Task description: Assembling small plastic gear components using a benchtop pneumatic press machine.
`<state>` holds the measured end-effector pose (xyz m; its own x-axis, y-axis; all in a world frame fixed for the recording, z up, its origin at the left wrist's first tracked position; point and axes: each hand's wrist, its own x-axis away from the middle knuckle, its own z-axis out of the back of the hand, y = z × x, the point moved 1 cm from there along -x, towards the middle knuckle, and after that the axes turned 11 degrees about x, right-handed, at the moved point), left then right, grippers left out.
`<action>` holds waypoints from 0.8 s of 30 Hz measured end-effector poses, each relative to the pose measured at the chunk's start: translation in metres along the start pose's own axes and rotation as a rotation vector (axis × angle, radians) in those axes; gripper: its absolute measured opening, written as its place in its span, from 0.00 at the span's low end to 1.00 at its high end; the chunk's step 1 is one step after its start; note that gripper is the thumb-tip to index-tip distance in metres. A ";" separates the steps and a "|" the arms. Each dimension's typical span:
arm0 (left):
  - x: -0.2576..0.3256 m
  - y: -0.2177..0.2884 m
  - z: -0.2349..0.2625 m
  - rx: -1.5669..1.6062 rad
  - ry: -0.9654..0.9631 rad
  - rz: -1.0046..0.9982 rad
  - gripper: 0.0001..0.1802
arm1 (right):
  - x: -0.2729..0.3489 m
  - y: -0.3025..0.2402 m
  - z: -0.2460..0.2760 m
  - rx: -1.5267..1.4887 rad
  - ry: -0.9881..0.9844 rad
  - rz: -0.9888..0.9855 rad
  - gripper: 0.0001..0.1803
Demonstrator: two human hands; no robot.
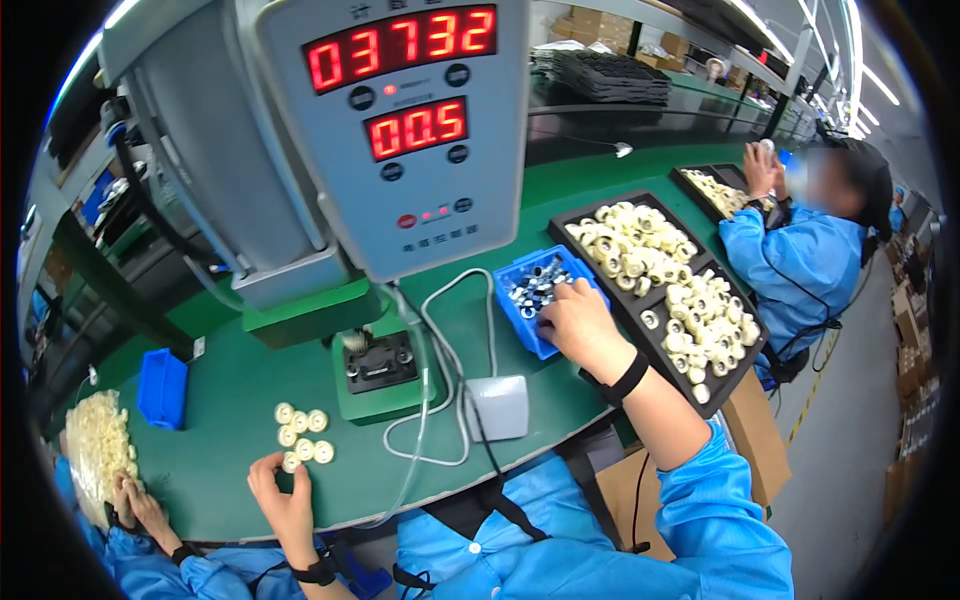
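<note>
On the green surface (240, 470), your left hand (285, 500) pinches a cream ring (292, 462) while your right hand's (580, 325) fingers dig, curled, into the blue bin (520, 320) for one metal part.

A long green workbench (230, 470) runs from seven o'clock toward one o'clock. Ceiling strip lights (878, 85) glow at two o'clock. Grey floor (850, 420) with a yellow line lies at four o'clock, cardboard boxes (915, 370) stacked by it. More boxes (600, 25) sit at twelve o'clock.
</note>
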<state>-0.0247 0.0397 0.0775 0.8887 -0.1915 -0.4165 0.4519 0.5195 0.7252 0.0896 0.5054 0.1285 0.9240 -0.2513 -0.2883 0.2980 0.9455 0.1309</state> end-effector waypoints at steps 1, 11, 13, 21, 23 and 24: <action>0.001 -0.004 0.000 0.013 0.011 -0.015 0.16 | -0.001 0.002 -0.003 0.032 -0.016 -0.025 0.08; -0.037 0.104 -0.040 0.473 -0.186 -0.037 0.19 | 0.017 -0.005 0.023 -0.695 0.250 -0.329 0.07; -0.064 0.115 -0.068 0.362 -0.187 -0.143 0.19 | 0.021 -0.013 0.029 -0.895 0.160 -0.363 0.07; -0.103 0.103 -0.105 0.250 -0.399 0.027 0.21 | 0.009 -0.078 0.042 -1.241 0.101 -0.039 0.31; -0.104 0.105 -0.101 0.237 -0.438 0.063 0.22 | -0.002 -0.100 0.043 -1.287 0.096 0.002 0.35; -0.103 0.111 -0.099 0.193 -0.428 0.028 0.22 | -0.010 -0.109 0.044 -1.308 0.103 0.022 0.38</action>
<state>-0.0739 0.1997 0.1462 0.8344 -0.5270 -0.1614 0.3974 0.3725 0.8386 0.0583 0.3955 0.1584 0.8859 -0.2718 -0.3759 -0.2216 0.4640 -0.8577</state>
